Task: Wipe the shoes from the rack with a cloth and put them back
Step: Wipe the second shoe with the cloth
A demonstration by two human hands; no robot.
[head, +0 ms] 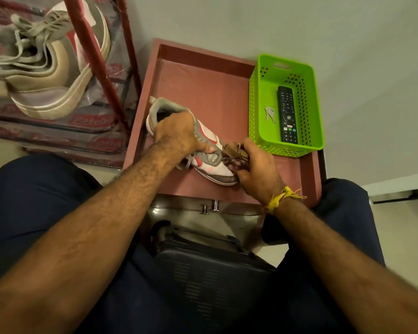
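Shoes number three in view: two beige-and-white sneakers sit at ten o'clock inside a red-framed rack with clear plastic sides, and one white sneaker with grey and red trim lies on its side at the centre, on a reddish-brown tray-like surface with raised edges. One left hand grips that sneaker over its collar and laces, fingers curled round the upper. One right hand, with a yellow thread tied at the wrist, holds a bunched brown cloth pressed against the toe end of the sneaker. At two o'clock on the same surface stands one green perforated basket, which holds one black remote control and, just beside it toward nine o'clock, a small bunch of keys. At six o'clock, between the person's dark-trousered legs, lies one dark bag, below a metal-fitted edge.
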